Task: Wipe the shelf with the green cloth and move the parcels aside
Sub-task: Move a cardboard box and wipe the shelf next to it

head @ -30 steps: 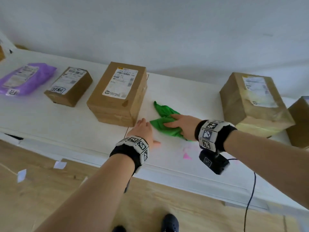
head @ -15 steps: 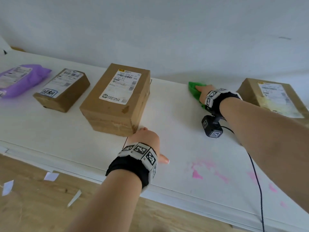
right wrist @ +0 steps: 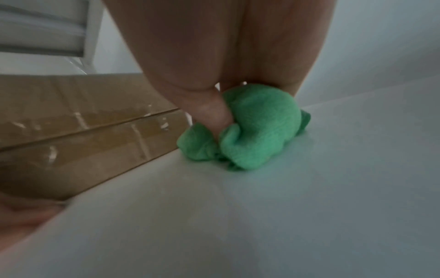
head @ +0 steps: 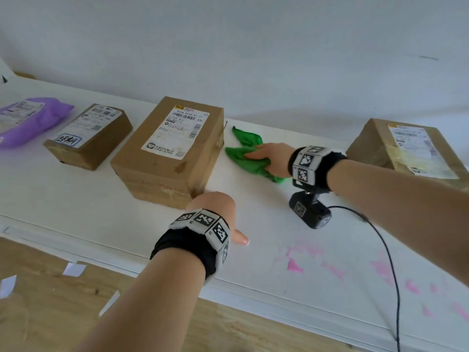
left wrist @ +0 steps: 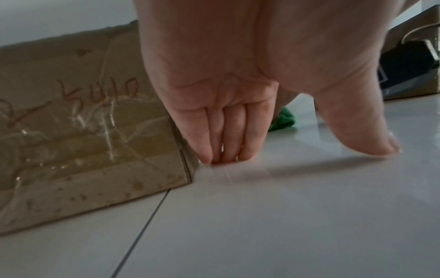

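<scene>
While, at the 5 o'clock corner of the box [head: 172,153], the left hand [head: 213,207] is bracing straight-fingered on the table [head: 76,199], holding nothing, the green cloth [head: 243,153] at the box's 3 o'clock is being pressed flat by the right hand [head: 274,156], thumb tucked into its folds. Firm, overlapping strokes toward the pink stains [head: 294,265] at the cloth's 5 o'clock are probably serving best.

A row of parcels sits along the white desk [head: 76,199]. A purple mailing bag [head: 33,120] lies at the far left, with a small cardboard box [head: 88,138] just beside it. Next comes a bigger box [head: 165,153] with a printed shipping label on top. Well apart, toward the right end, stands another brown box [head: 396,148]. Pink smears [head: 294,265] mark the desk near its front edge. White paper scraps [head: 74,269] lie on the wooden floor [head: 38,321] below.
</scene>
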A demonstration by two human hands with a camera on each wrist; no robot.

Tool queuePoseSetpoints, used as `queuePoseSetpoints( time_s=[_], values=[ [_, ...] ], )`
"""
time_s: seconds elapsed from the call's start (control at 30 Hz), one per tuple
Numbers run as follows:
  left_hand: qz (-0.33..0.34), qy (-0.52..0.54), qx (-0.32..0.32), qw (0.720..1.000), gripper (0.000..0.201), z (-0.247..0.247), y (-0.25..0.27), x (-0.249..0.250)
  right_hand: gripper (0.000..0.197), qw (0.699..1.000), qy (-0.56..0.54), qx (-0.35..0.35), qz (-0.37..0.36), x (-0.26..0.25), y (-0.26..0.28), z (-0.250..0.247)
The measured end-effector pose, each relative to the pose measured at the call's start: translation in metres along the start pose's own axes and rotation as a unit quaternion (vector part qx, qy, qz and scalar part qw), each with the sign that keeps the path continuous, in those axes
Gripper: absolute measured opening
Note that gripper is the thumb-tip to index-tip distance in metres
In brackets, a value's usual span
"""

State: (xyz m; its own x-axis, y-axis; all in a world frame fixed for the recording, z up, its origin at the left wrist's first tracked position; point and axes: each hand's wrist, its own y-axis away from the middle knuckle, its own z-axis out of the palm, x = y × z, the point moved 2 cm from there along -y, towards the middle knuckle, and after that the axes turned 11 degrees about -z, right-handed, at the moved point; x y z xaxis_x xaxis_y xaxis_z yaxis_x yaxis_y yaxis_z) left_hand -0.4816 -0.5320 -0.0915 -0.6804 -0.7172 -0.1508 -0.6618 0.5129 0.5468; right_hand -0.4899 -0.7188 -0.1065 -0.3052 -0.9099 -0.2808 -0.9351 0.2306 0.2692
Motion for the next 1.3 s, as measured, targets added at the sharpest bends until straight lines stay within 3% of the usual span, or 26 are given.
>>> queuePoseSetpoints(
  time_s=[0.13, 0.23, 0.47, 0.63, 0.7, 0.77, 0.93, 1.17, 1.3],
  values=[
    [0.003, 0.012, 0.015, 1.0, 0.068, 0.006, -0.001, -0.003, 0.074, 0.993, 0.057, 0.01, 0.105, 0.032, -0.001, -0.027],
    [0.004, 0.013, 0.026, 1.0, 0.074, 0.009, -0.002, -0.003, 0.074, 0.991, 0.043, 0.007, 0.126, 0.035, -0.007, -0.039],
    [0.004, -0.021, 0.006, 1.0, 0.064, 0.003, -0.006, 0.001, 0.06, 0.998, 0.04, -0.017, -0.042, -0.003, -0.009, 0.006],
    [0.012, -0.033, 0.022, 0.999, 0.061, 0.004, -0.007, 0.001, 0.062, 0.992, 0.068, 0.031, 0.098, 0.04, -0.007, -0.034],
    [0.014, -0.036, 0.027, 0.999, 0.063, 0.006, -0.009, 0.001, 0.051, 0.986, 0.088, 0.053, 0.133, 0.058, -0.003, -0.045],
    [0.017, -0.034, 0.028, 0.999, 0.062, 0.006, -0.009, 0.002, 0.052, 0.986, 0.077, 0.041, 0.144, 0.062, 0.002, -0.046],
    [0.021, -0.022, 0.014, 0.999, 0.064, 0.004, -0.006, 0.001, 0.065, 0.997, -0.012, 0.012, 0.078, 0.014, 0.023, -0.024],
    [0.038, -0.007, 0.02, 0.999, 0.114, 0.02, 0.017, -0.012, 0.062, 0.995, 0.033, -0.066, -0.074, -0.059, 0.109, 0.044],
    [0.051, 0.042, 0.027, 0.997, 0.106, 0.027, 0.042, -0.024, 0.057, 0.993, 0.017, -0.094, -0.067, -0.047, 0.126, 0.042]
  ],
)
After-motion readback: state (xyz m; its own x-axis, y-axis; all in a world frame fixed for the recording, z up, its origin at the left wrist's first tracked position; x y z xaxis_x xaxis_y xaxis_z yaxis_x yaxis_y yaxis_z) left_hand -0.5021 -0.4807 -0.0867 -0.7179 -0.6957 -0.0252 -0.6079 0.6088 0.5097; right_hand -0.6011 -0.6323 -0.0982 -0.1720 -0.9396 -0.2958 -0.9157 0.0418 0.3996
